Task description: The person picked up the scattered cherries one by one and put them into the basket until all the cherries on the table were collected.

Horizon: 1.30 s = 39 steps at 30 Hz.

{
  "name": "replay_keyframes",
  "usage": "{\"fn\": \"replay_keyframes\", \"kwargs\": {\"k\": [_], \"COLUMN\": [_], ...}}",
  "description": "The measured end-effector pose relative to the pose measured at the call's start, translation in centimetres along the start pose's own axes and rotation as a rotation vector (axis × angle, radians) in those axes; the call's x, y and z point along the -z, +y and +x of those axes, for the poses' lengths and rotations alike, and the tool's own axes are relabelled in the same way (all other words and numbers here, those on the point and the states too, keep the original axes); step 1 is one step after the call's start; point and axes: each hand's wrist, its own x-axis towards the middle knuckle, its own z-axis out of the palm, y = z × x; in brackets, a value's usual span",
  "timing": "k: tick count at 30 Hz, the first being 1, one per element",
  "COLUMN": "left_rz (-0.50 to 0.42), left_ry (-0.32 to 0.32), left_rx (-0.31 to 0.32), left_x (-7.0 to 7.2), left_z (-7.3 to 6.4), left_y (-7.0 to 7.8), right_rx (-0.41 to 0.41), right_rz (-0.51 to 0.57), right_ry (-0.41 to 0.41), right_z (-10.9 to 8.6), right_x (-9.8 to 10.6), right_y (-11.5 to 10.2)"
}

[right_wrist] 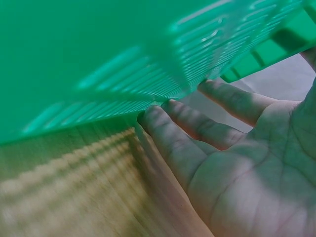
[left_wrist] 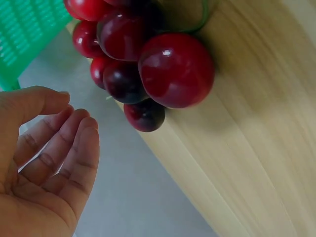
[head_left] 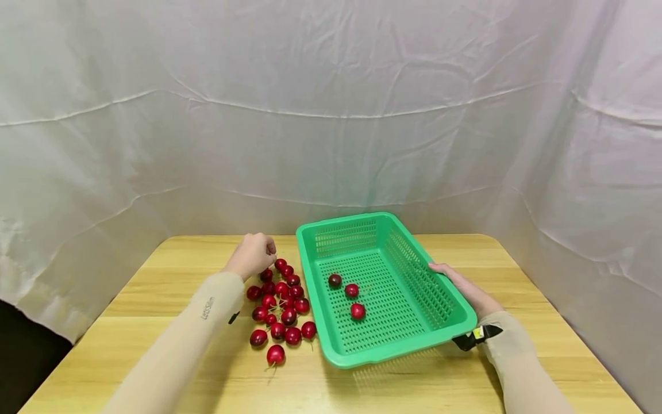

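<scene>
A green plastic basket (head_left: 385, 339) with slotted walls is tilted, its right side raised off the table. My right hand (head_left: 462, 287) grips its right rim, the thumb over the edge; in the right wrist view the fingers (right_wrist: 173, 128) press against the slotted outside from below. Inside lie a dark cherry (head_left: 335, 280) and two red cherries (head_left: 357, 311). Left of the basket, several loose cherries (head_left: 288, 316) are heaped on the table. Over the far end of the heap is my left hand (head_left: 251, 253); in the left wrist view its fingers (left_wrist: 81, 153) are loosely curved, with nothing between them.
The wooden table (head_left: 170, 287) has its far edge just beyond the heap and the basket. A pale cloth curtain (head_left: 331, 144) hangs behind and at both sides. One stemmed cherry (head_left: 276, 355) lies nearest the front.
</scene>
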Motion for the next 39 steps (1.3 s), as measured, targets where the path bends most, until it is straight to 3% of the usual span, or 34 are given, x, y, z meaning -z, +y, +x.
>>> {"fn": "replay_keyframes", "kwargs": {"k": [9,14,19,39], "left_rz": [0.008,0.033,0.064,0.064], "left_ry": [-0.008,-0.018,-0.027,-0.047], "left_rx": [0.056,0.089,0.105,0.126], "left_x": [-0.1,-0.1,-0.6,-2.1], "left_z": [1.9,2.6,3.1,3.6], "left_y": [0.1,0.1,-0.1,0.0], "right_rx": [0.001,-0.022,0.019,-0.001], "right_rz": [-0.065,-0.033,-0.033,-0.006], "right_ry": [0.059,0.032,0.024,0.016], "right_z": [0.1,0.0,0.1,-0.1], "right_x": [-0.4,-0.5,-0.5,-0.4], "right_y": [-0.8,-1.0,-0.9,0.0]}}
